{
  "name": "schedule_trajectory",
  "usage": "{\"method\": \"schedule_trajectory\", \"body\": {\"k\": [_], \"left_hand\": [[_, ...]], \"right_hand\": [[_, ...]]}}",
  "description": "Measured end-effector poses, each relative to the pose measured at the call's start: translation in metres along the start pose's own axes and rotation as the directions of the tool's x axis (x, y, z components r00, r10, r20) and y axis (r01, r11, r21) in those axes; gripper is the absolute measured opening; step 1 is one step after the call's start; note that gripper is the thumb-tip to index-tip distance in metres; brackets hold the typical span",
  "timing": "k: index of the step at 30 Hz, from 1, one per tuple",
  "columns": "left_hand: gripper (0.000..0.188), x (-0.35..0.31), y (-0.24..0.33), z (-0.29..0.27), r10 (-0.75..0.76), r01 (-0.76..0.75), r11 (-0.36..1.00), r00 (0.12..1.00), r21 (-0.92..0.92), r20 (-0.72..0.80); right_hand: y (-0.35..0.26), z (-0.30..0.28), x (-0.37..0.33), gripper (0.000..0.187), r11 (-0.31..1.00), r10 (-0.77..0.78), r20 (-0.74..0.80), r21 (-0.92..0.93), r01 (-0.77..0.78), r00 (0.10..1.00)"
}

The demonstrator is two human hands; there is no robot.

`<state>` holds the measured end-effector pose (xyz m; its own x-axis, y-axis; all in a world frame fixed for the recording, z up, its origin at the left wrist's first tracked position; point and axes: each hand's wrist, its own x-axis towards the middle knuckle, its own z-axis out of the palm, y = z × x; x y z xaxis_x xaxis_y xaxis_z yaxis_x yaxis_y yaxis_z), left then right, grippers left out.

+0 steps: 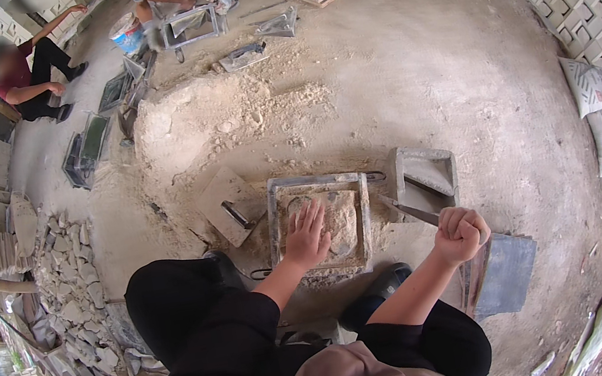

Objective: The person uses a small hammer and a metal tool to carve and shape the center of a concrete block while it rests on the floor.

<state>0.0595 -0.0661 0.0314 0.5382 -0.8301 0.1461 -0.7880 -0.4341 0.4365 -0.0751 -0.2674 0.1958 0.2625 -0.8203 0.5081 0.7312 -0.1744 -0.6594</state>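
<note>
Two hands work over a square metal mould frame [319, 220] lying flat on the sandy floor [417, 75] just ahead of the person's knees; its sides are near equal, so no long axis shows, and its open face points up; the left hand [307, 236] lies spread, fingers apart, pressing the grey mix inside the frame; the right hand [461, 232] is closed in a fist beside it, over a dark slab [507, 273]; whether it grips anything cannot be told; a second boxy mould [426, 180] sits just right of the frame.
</note>
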Motion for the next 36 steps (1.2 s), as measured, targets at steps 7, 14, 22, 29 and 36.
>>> {"method": "schedule_trajectory", "body": {"k": [7,14,22,29,36], "left_hand": [[0.060,0.018,-0.024,0.000,-0.049,0.009,0.948,0.992,0.318,0.117],[0.055,0.013,-0.007,0.004,-0.025,0.024,0.978,1.000,0.209,0.000],[0.051,0.022,-0.033,-0.031,-0.190,0.196,0.974,0.980,0.115,-0.060],[0.050,-0.010,-0.081,-0.014,-0.337,0.324,0.941,0.923,-0.097,-0.186],[0.055,-0.012,-0.079,-0.012,-0.345,0.323,0.937,0.915,-0.132,-0.211]], "right_hand": [[0.013,0.030,-0.014,0.019,0.956,0.126,0.075,0.257,-0.141,0.989],[0.017,0.037,-0.014,0.018,0.985,0.136,0.084,0.095,-0.144,0.987],[0.030,0.085,-0.013,0.014,0.977,0.211,0.229,-0.054,-0.204,0.950],[0.109,0.132,-0.034,0.016,0.918,0.373,0.379,-0.282,-0.278,0.847],[0.128,0.130,-0.034,0.014,0.912,0.400,0.375,-0.254,-0.322,0.836]]}}
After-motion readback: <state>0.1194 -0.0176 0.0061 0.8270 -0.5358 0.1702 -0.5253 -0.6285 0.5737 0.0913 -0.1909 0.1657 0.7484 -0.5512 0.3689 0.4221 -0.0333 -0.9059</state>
